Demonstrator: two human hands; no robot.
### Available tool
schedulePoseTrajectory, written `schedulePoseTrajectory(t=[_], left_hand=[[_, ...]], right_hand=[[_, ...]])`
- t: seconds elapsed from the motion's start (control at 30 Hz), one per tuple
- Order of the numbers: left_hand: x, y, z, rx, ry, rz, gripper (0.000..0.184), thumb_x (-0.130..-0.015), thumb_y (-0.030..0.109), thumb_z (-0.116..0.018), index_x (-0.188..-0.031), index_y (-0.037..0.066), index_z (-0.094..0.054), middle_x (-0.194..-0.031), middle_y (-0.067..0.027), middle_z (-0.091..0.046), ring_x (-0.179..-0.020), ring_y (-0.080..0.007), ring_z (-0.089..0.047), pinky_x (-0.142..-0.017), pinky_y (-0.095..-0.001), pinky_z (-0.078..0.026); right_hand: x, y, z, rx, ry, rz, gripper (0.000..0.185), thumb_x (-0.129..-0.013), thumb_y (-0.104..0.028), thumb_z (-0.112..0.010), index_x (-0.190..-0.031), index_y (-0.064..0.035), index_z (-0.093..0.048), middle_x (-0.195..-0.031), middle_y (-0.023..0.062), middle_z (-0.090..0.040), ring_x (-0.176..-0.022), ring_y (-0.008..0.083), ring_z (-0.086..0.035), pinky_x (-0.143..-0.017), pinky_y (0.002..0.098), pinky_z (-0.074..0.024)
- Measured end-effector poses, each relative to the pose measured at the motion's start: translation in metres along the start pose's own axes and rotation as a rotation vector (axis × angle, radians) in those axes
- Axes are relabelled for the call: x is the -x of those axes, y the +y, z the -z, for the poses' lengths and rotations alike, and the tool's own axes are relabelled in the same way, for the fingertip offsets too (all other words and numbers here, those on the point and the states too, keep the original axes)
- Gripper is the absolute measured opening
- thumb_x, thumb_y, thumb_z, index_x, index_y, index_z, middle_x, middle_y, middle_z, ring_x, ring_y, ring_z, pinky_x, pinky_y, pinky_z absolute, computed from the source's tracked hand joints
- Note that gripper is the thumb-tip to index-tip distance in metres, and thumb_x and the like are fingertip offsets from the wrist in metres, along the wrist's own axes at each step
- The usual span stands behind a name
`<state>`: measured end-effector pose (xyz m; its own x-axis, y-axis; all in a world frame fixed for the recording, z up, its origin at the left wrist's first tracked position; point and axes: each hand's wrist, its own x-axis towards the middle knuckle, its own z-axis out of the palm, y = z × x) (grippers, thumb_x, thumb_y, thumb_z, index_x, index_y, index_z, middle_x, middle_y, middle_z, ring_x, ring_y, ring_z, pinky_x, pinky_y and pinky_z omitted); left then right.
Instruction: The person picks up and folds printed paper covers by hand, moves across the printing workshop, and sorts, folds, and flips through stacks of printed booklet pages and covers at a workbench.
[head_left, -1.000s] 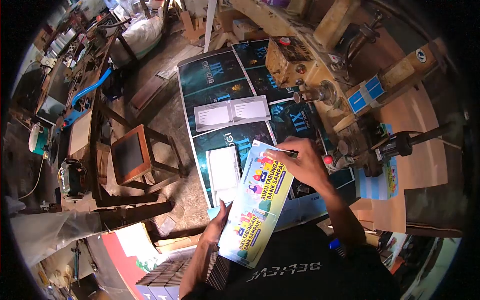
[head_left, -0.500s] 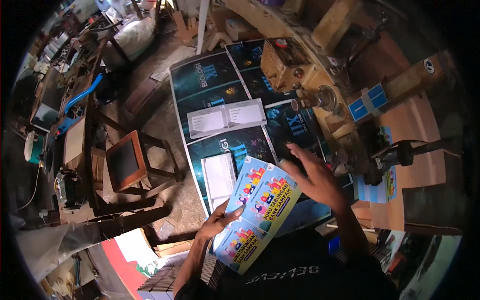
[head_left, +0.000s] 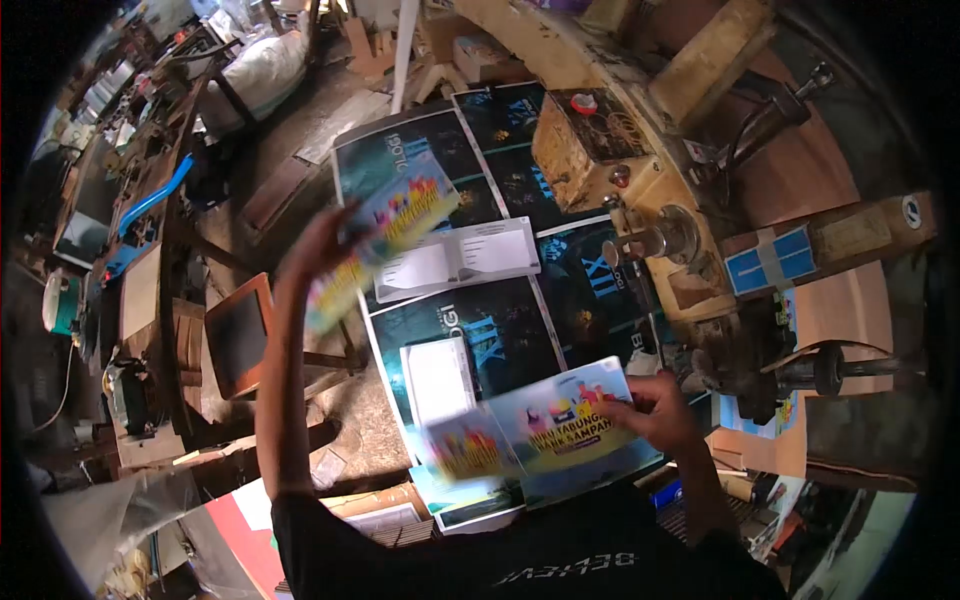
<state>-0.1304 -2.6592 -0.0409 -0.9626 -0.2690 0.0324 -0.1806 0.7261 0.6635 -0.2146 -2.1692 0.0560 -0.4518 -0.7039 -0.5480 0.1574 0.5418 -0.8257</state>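
My left hand (head_left: 328,245) is raised over the far left, fingers closed on a colourful printed cover sheet (head_left: 412,205) that is smeared by motion. The sheet passes above the far edge of a white stack of printed inner pages (head_left: 495,250). Low on the right, my right hand (head_left: 655,412) pinches the right end of another cover sheet (head_left: 560,425), blue and yellow with the words "Buku Tabungan Bank Sampah". Its left end lies near a smaller white page stack (head_left: 437,378). Both stacks rest on dark sheets printed "Biologi" (head_left: 510,315).
A worn machine with a metal knob (head_left: 670,240) and a wooden box (head_left: 585,150) borders the right side. A stool (head_left: 240,335) stands at the left, by a cluttered bench (head_left: 140,290). Blue printed sheets (head_left: 470,492) lie close to my body.
The cover sheets held together in my left hand are now apart. My left hand has swung up and left with one; my right hand, free before, now grips the other.
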Motion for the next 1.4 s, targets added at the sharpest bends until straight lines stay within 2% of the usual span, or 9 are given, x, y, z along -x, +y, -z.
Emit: schedulePoseTrajectory(t=[0.13, 0.43, 0.53, 0.73, 0.8, 0.9, 0.97, 1.07, 1.4], left_hand=[[-0.135, -0.069, -0.014, -0.061, -0.111, -0.014, 0.056, -0.077, 0.035, -0.076, -0.121, 0.004, -0.060, -0.117, -0.0173, -0.062, -0.107, -0.0275, -0.060, -0.089, -0.0391, -0.049], [-0.174, -0.083, -0.096, -0.539, 0.075, -0.072, 0.077, -0.076, 0.048, -0.073, -0.139, 0.017, -0.041, -0.137, -0.0134, -0.048, -0.127, -0.0313, -0.044, -0.102, -0.0557, -0.034], [-0.105, -0.010, -0.086, -0.226, 0.185, -0.328, 0.044, -0.086, 0.029, -0.067, -0.124, 0.011, -0.056, -0.122, -0.0160, -0.059, -0.113, -0.0344, -0.055, -0.095, -0.0462, -0.041], [0.080, 0.090, -0.097, 0.196, 0.586, 0.064, 0.014, -0.088, 0.008, -0.064, -0.097, -0.002, -0.066, -0.087, -0.0110, -0.070, -0.076, -0.0169, -0.065, -0.069, -0.0267, -0.048], [0.148, 0.110, -0.119, 0.495, 0.465, 0.469, 0.012, -0.089, 0.007, -0.061, -0.090, -0.004, -0.067, -0.077, -0.0092, -0.068, -0.067, -0.0130, -0.063, -0.062, -0.0249, -0.048], [0.200, 0.142, -0.148, 1.042, -0.417, 0.468, 0.023, -0.085, 0.008, -0.067, -0.104, -0.005, -0.066, -0.087, -0.0115, -0.069, -0.083, -0.0163, -0.066, -0.072, -0.0283, -0.053], [0.217, 0.197, -0.158, 1.113, -0.075, 0.345, 0.062, -0.079, 0.015, -0.077, -0.130, -0.001, -0.047, -0.100, -0.0113, -0.066, -0.096, -0.0204, -0.064, -0.080, -0.0320, -0.054], [0.217, 0.213, -0.176, 1.444, 0.426, 0.493, 0.040, -0.093, 0.021, -0.062, -0.124, 0.000, -0.050, -0.101, -0.0073, -0.065, -0.091, -0.0146, -0.064, -0.077, -0.0310, -0.055], [0.243, 0.277, -0.144, 1.297, 0.530, 0.110, 0.037, -0.098, 0.025, -0.054, -0.123, -0.002, -0.055, -0.098, -0.0003, -0.064, -0.082, -0.0032, -0.053, -0.073, -0.0195, -0.043]], right_hand=[[-0.006, -0.003, 0.003, 0.094, 0.001, 0.712, 0.026, -0.068, -0.003, -0.079, -0.093, -0.0069, -0.074, -0.104, 0.0177, -0.068, -0.105, 0.0338, -0.063, -0.096, 0.0432, -0.0474], [-0.036, 0.083, -0.008, 0.541, 0.085, 0.482, 0.035, -0.062, -0.006, -0.064, -0.094, -0.0179, -0.075, -0.122, 0.0050, -0.063, -0.128, 0.0323, -0.045, -0.109, 0.0493, -0.0290], [-0.038, 0.097, -0.009, 0.469, 0.141, 0.492, 0.039, -0.058, 0.001, -0.065, -0.090, -0.0195, -0.077, -0.123, 0.0093, -0.063, -0.129, 0.0335, -0.042, -0.107, 0.0454, -0.0333], [-0.028, 0.085, -0.016, 0.467, 0.263, 0.567, 0.039, -0.059, 0.005, -0.066, -0.086, -0.0202, -0.077, -0.133, 0.0139, -0.055, -0.133, 0.0332, -0.036, -0.105, 0.0424, -0.0352], [-0.017, 0.083, -0.018, 0.527, 0.268, 0.608, 0.033, -0.064, -0.004, -0.068, -0.089, -0.0225, -0.077, -0.136, 0.0132, -0.052, -0.132, 0.0361, -0.038, -0.106, 0.0445, -0.0367], [0.006, 0.074, -0.026, 0.558, 0.293, 0.672, 0.032, -0.064, -0.006, -0.072, -0.091, -0.0236, -0.076, -0.135, 0.0147, -0.052, -0.132, 0.0368, -0.038, -0.105, 0.0455, -0.0372], [0.023, 0.067, -0.038, 0.599, 0.325, 0.775, 0.039, -0.065, -0.002, -0.070, -0.096, -0.0245, -0.074, -0.135, 0.0154, -0.052, -0.130, 0.0385, -0.039, -0.104, 0.0467, -0.0380], [0.051, 0.078, -0.044, 0.779, 0.298, 0.848, 0.044, -0.064, -0.001, -0.072, -0.100, -0.0257, -0.072, -0.134, 0.0149, -0.053, -0.128, 0.0390, -0.040, -0.103, 0.0471, -0.0392], [0.115, 0.120, -0.081, 0.957, 0.335, 1.056, 0.038, -0.067, -0.003, -0.069, -0.098, -0.0244, -0.072, -0.121, 0.0143, -0.062, -0.119, 0.0339, -0.049, -0.100, 0.0437, -0.0440]])
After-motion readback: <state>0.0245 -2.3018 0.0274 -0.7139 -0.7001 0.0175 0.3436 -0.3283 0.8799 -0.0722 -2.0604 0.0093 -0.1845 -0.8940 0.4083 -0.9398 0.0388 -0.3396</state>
